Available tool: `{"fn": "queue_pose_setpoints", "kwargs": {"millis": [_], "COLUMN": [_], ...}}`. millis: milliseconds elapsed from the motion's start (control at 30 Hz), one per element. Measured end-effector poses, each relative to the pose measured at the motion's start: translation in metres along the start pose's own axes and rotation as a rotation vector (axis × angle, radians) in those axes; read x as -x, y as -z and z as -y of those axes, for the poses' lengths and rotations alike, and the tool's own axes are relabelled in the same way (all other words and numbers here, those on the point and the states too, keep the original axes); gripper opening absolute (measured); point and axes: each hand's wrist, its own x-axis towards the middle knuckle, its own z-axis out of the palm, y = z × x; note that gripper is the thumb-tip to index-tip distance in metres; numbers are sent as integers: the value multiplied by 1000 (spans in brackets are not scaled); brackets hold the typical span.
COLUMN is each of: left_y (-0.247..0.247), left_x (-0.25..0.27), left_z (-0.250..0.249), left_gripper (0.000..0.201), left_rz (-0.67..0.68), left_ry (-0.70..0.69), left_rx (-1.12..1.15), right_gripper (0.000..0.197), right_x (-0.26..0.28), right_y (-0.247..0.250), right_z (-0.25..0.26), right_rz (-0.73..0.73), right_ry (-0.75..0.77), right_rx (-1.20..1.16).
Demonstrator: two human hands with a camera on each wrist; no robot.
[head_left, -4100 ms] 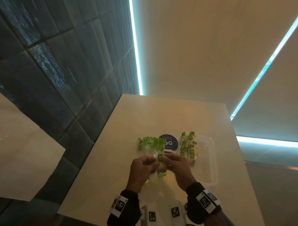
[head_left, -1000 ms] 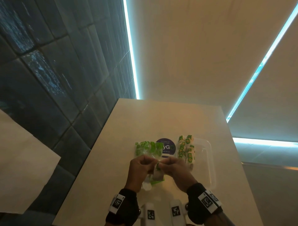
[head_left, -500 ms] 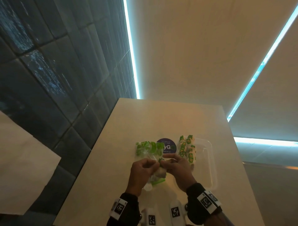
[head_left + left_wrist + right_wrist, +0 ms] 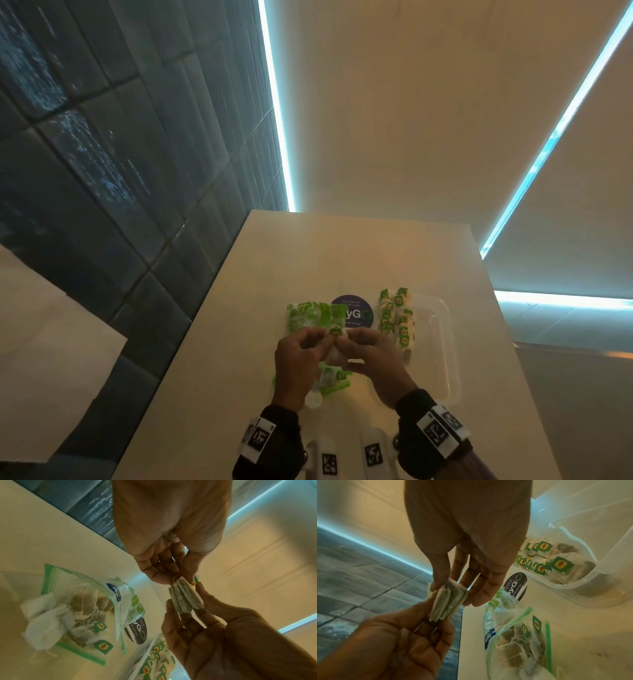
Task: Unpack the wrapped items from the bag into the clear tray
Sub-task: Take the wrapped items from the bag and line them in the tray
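Note:
A small stack of tea bags (image 4: 448,601) (image 4: 185,595) hangs between both hands above the table. My left hand (image 4: 318,342) (image 4: 171,577) pinches one end of it and my right hand (image 4: 349,342) (image 4: 453,588) pinches the other between thumb and fingers. Below my hands lies the open zip bag (image 4: 82,601) (image 4: 513,642) (image 4: 329,380) with green seal strips, and more tea bags with green tags lie inside it. The clear tray (image 4: 442,342) (image 4: 590,581) sits to the right, with several tagged tea bags (image 4: 547,561) (image 4: 397,318) packed at its left end.
A green and clear packet (image 4: 315,315) lies behind my hands, next to a round purple sticker (image 4: 352,313) on the pale table (image 4: 342,253). Dark floor tiles drop off past the table's left edge. White tagged blocks (image 4: 329,459) stand at the near edge.
Both hands have stayed together above the zip bag, and the fingers have drawn closer on the tea bag stack. The zip bag and tray have not moved.

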Motion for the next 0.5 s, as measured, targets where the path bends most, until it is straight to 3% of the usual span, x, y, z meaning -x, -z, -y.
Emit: {"fn": "queue_pose_setpoints", "kwargs": {"millis": [267,367,500], "left_y": [-7,-7,11], "left_x": [2,4,8], "left_z": [3,7,28], "left_gripper": [18,11,3], "left_rz": [7,47,121], "left_ry": [-3,-34,-33], "left_rx": [-37,-96,-366], "right_gripper": [14,11,12], "right_x": [1,0,-7], "right_y": [-3,5,49], "right_z": [-9,-7,1], "right_rz": [-90,-116,-343], "right_ry": [20,20,27], "right_rx": [11,55,128]}}
